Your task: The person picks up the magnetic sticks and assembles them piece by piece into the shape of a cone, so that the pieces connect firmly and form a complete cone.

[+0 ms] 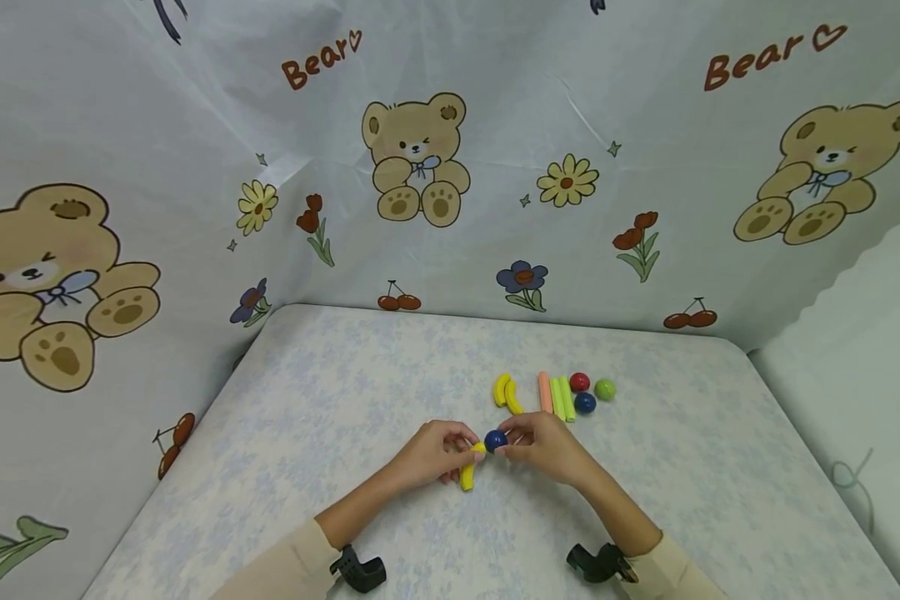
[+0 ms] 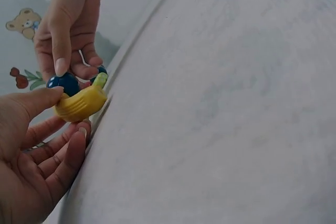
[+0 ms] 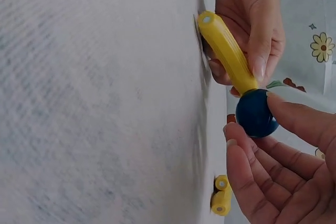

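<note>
Thumb and fingers of the left hand (image 1: pixel 437 452) pinch a yellow curved rod (image 1: pixel 468 476) at its upper end, low over the table. A glossy dark blue ball (image 1: pixel 496 441) is pinched between thumb and fingertips of the right hand (image 1: pixel 543 446). In the right wrist view, the yellow rod (image 3: pixel 227 51) meets the blue ball (image 3: pixel 256 113) at one end, while its far end bears a small pale disc. The left wrist view also has the yellow rod (image 2: pixel 81 104) against the ball (image 2: pixel 65 83), with the left thumb right at the join.
Behind the hands lie two yellow curved rods (image 1: pixel 512 395), an orange stick (image 1: pixel 545 392) and light green sticks (image 1: pixel 562 398). Beside them sit a red ball (image 1: pixel 580 382), another blue ball (image 1: pixel 585 403) and a green ball (image 1: pixel 605 389). A bear-print curtain (image 1: pixel 480 250) hangs behind the table (image 1: pixel 345 367).
</note>
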{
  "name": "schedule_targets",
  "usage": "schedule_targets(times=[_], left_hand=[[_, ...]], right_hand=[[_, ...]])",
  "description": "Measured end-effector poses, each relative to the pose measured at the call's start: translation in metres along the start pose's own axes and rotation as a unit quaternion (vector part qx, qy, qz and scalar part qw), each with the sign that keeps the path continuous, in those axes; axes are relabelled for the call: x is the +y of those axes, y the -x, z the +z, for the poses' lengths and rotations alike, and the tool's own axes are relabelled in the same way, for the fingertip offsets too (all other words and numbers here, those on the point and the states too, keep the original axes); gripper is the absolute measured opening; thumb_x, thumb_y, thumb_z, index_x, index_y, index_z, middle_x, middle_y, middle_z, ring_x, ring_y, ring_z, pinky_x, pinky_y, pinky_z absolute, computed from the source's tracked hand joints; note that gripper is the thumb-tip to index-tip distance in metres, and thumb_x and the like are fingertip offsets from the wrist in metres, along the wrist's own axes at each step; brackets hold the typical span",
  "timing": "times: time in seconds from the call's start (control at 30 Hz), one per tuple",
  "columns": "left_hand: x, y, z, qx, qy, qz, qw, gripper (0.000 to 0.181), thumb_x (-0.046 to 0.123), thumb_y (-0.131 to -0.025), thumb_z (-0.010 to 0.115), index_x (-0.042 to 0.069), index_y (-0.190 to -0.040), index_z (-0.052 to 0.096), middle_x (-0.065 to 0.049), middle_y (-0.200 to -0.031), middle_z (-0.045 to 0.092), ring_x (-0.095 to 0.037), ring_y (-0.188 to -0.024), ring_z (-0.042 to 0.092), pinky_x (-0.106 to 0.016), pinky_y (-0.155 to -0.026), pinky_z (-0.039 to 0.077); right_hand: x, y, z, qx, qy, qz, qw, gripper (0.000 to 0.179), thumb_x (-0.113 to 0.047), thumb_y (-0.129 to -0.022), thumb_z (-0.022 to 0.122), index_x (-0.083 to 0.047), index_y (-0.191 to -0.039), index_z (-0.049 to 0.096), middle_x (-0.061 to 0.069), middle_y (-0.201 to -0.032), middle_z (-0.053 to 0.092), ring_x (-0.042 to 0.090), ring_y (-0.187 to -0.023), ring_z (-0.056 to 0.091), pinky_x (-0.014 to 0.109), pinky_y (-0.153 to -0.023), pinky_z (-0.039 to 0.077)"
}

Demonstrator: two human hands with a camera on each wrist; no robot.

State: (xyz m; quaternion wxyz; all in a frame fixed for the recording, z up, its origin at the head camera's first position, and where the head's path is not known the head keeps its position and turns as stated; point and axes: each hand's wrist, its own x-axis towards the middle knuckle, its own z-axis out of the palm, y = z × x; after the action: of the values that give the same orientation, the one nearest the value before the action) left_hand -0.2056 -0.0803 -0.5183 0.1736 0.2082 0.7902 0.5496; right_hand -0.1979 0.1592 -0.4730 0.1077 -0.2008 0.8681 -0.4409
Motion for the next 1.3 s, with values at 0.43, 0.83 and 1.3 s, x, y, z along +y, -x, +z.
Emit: schedule_targets(times=[0.43,0.83,1.3], left_hand=[[-0.017,-0.004,-0.004,-0.015,0.001,0.015,0.9998,0.022,0.029,-0.095,0.075,0.02,-0.114,0.074,0.001,-0.085,0.071,-0.012,-0.052,0.06,-0.026,-0.046,0.052],[-0.02,-0.006,-0.003,-0.017,-0.01,0.028,0.9994,0.033,0.032,-0.092,0.078,0.015,-0.12,0.075,0.002,-0.079,0.071,-0.012,-0.051,0.06,-0.026,-0.044,0.052],[-0.02,-0.004,-0.002,-0.008,-0.026,0.035,0.999,0.031,0.031,-0.092,0.078,0.015,-0.119,0.076,0.003,-0.079,0.069,-0.011,-0.051,0.059,-0.026,-0.045,0.052]], right_hand=[[0.007,-0.008,0.007,-0.064,-0.033,0.004,0.9974,0.025,-0.011,-0.092,0.076,0.004,-0.111,0.071,0.01,-0.083,0.073,0.02,-0.065,0.066,0.031,-0.059,0.057],[0.004,-0.012,0.002,-0.052,0.002,0.008,0.9986,0.022,-0.007,-0.091,0.075,0.003,-0.11,0.071,0.007,-0.086,0.071,0.017,-0.066,0.067,0.028,-0.057,0.057],[0.015,-0.036,-0.029,0.115,0.186,0.023,0.9754,0.022,-0.014,-0.085,0.083,-0.001,-0.101,0.075,0.003,-0.08,0.07,0.016,-0.073,0.064,0.029,-0.062,0.056]])
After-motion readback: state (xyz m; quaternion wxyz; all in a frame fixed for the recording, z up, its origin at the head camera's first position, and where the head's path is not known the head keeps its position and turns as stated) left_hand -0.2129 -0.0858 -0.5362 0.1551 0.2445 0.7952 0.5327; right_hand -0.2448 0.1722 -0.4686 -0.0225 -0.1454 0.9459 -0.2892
